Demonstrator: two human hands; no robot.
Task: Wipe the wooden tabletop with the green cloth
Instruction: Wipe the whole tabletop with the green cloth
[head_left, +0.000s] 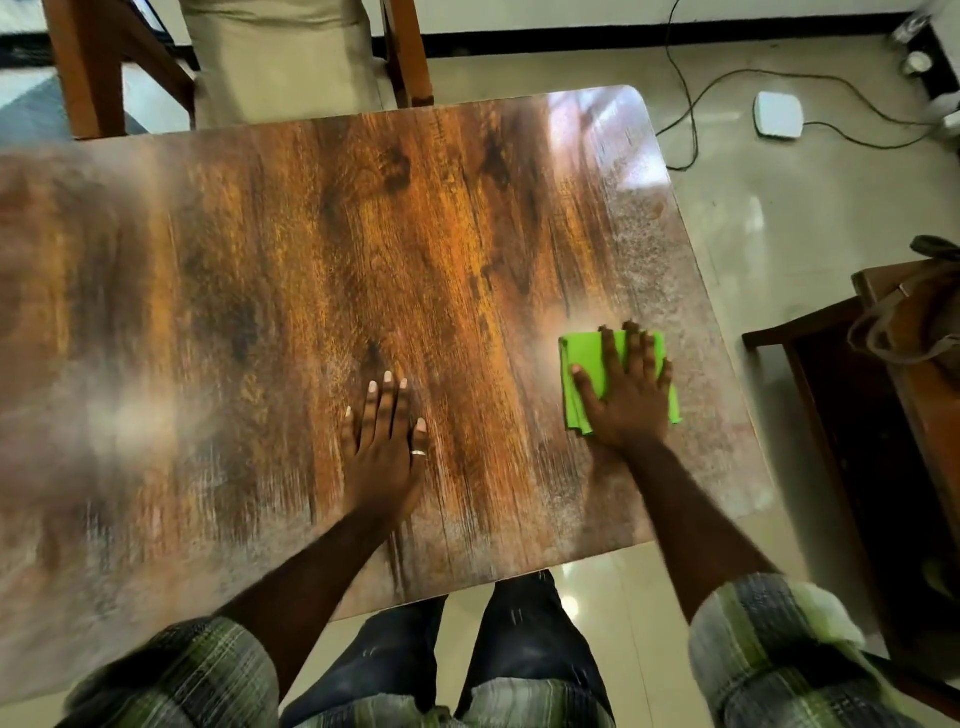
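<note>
Table: wood-grain top, smooth, glossy; white glare at far right corner, duller greyish haze twd edges. Cloth: bright green fabric, matt, soft, folded in layers. Floor: pale tiles, polished, reflective. Chair: varnished wood frame w/ beige matt fabric cushion. Ring on left hand: shiny metal. Sleeves: woven plaid cloth, matt. Trousers: dark denim. Box on floor: white smooth plastic.
</note>
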